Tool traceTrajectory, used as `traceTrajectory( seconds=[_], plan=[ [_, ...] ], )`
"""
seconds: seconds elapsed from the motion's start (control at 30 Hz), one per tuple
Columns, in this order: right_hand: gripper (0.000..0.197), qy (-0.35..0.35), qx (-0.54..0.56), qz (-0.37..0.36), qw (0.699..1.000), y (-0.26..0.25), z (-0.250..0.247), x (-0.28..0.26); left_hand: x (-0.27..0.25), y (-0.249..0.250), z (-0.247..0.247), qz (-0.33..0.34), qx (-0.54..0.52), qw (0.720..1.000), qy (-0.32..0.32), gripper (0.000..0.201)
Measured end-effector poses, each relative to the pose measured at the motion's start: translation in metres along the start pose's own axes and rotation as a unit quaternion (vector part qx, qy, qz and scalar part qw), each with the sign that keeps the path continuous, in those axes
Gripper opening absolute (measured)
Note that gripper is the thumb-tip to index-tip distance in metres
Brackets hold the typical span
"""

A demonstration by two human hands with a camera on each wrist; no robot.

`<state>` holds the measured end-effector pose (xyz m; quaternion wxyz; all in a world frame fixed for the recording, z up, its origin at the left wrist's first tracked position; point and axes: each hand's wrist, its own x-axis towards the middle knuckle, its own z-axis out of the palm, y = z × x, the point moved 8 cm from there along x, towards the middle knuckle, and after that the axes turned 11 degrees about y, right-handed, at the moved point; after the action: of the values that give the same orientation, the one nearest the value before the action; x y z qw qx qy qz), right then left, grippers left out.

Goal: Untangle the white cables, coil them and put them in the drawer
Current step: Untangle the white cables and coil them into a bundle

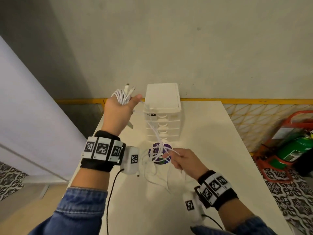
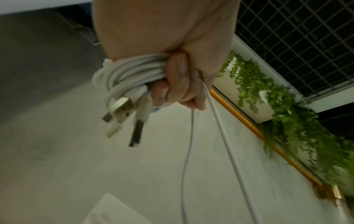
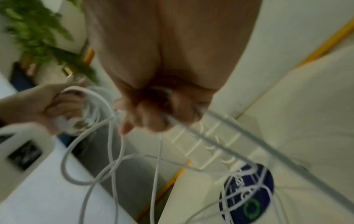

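The left hand is raised above the far left corner of the bench, its fingers clenched round a coil of white cable with three or so plugs sticking out of it. From this fist two strands run down to the right hand, which pinches a strand of the loose cables above the middle of the bench. The rest of the tangle lies on the bench, partly over a purple disc.

The step in hand is, I judge, untangling and coiling the next cable. To do it well:
- keep the left grip firm, so the finished coil does not spring open;
- feed with the right hand slowly, w/ a little slack, and lift the strand out of the crossings instead of pulling hard, because a hard pull can tighten a knot;
- follow one cable only, from plug to plug; the right wrist view is blurred, so which strand crosses over which I cannot tell;
- make loops of the same size as the coil already held.

Containers: a white drawer unit stands at the far edge of the bench, just beside the left hand. Its drawers look all closed, approx. four or five of them; what is inside is not visible. No cable is in a drawer yet, so one drawer must be opened before the coil goes in.
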<state>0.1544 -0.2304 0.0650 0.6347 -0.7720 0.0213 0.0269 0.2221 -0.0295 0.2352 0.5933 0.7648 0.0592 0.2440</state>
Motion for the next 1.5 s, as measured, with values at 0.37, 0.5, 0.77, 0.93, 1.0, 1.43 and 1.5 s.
traceTrajectory(
  seconds=[0.37, 0.5, 0.77, 0.93, 1.0, 1.43, 1.5],
  plan=[
    [0.048, 0.275, 0.214, 0.271, 0.897, 0.119, -0.096, -0.012, 0.017, -0.053, -0.050, -0.037, 0.054, 0.994, 0.084, 0.028],
    [0.050, 0.353, 0.123, 0.338, 0.864, 0.158, -0.127, -0.029, 0.018, -0.058, -0.058, -0.061, 0.036, 0.993, 0.095, 0.028],
    [0.086, 0.126, -0.495, 0.189, 0.838, 0.058, -0.087, 0.003, -0.027, -0.045, 0.015, -0.048, 0.063, 0.991, -0.104, 0.046],
    [0.046, 0.059, -0.174, 0.003, 0.983, -0.031, -0.030, 0.015, -0.050, -0.031, 0.044, -0.058, 0.007, 0.984, -0.167, 0.026],
    [0.034, -0.026, -0.108, -0.005, 0.994, -0.037, -0.002, 0.010, -0.054, -0.024, 0.046, -0.058, -0.029, 0.984, -0.166, 0.019],
    [0.021, 0.324, 0.146, 0.143, 0.924, 0.075, -0.124, 0.001, 0.006, -0.087, -0.087, -0.108, 0.034, 0.984, 0.134, 0.026],
    [0.022, 0.356, 0.143, 0.144, 0.912, 0.082, -0.125, -0.003, 0.002, -0.100, -0.078, -0.115, 0.071, 0.983, 0.127, 0.028]
  ],
)
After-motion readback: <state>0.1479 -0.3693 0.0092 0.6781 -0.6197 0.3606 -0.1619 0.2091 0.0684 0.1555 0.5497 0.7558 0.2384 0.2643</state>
